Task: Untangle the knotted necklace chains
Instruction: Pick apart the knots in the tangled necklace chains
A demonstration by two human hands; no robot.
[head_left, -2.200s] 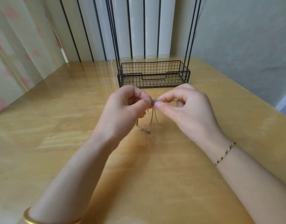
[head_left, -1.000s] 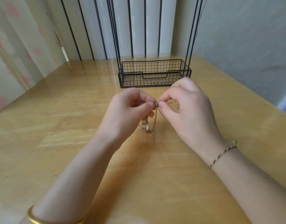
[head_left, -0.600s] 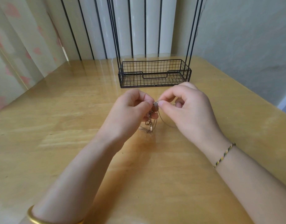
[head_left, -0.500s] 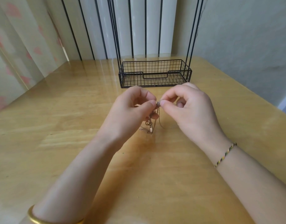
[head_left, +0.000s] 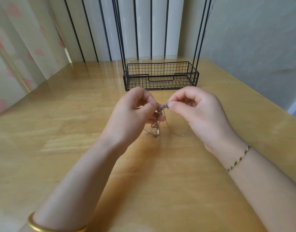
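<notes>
A small knot of thin necklace chains [head_left: 162, 107] hangs in the air above the wooden table [head_left: 77, 131]. My left hand [head_left: 132, 118] pinches its left side between thumb and forefinger. My right hand [head_left: 199, 113] pinches its right side the same way. Loose chain ends and a small pendant [head_left: 154, 129] dangle from the knot down to the table. A fine loop of chain [head_left: 175, 131] curves under my right hand, partly hidden by it.
A black wire basket [head_left: 160, 76] on tall thin rods stands at the back of the table, just beyond my hands. A grey wall runs along the right, a curtain along the left.
The knot has stretched a little wider between my fingertips as my hands drew slightly apart. The dangling chain ends have shifted and a pendant now shows under my left hand.
</notes>
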